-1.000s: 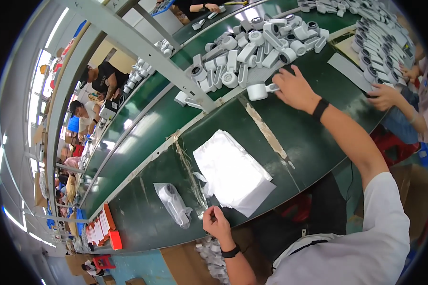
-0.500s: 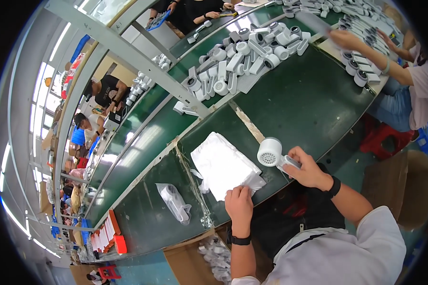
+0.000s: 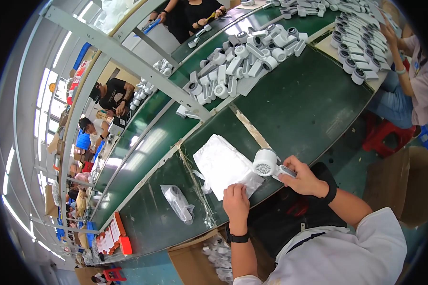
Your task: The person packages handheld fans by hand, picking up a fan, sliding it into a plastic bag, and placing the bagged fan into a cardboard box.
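Your right hand (image 3: 303,176) has its grip round a fan (image 3: 265,162), by the handle, head beside the bags (image 3: 223,164) near the table's (image 3: 314,102) near edge. Left hand (image 3: 236,202): grip narrow, fingertips at the bags' near edge; can't tell if pinching one. Wrapped fan (image 3: 177,203) lies left of the bags.

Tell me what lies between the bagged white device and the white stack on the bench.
A wrinkled, tape-like strip on the bench, plus a crumpled white bit at the edge of the white stack; the head view shows both.
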{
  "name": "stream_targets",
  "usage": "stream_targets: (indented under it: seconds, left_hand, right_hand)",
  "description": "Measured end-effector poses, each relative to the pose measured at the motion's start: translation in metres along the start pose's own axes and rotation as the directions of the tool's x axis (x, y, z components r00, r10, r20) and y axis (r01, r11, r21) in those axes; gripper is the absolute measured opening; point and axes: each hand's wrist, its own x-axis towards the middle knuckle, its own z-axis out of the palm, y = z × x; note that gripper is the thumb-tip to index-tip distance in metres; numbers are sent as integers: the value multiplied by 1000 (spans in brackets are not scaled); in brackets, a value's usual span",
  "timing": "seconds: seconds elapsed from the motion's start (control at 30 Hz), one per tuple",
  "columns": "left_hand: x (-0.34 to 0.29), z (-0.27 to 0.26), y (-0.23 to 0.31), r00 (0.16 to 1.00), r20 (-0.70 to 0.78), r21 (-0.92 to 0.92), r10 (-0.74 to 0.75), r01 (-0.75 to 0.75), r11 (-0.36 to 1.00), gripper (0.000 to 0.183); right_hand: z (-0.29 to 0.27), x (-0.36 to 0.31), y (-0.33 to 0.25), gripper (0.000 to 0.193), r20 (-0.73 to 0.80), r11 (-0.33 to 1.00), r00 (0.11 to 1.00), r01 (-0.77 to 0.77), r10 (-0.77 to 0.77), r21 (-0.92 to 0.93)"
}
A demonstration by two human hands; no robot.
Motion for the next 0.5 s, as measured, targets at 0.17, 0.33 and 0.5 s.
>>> stream_targets:
  seconds: [0.17,0.33,0.5]
  left_hand:
    - [1,-3,1,990,-29,-100,-142,138,985,9]
    - [4,-13,3,947,13,-219,-322,317,923,14]
    - [7,-19,4,850,65,-482,-522,485,730,23]
  right_hand:
    - [5,-3,4,30,6,1000,1000,-11,11,10]
    - [11,-6,2,33,10,998,999,-44,44,36]
    - [21,-7,-1,38,-36,995,999,16,-13,99]
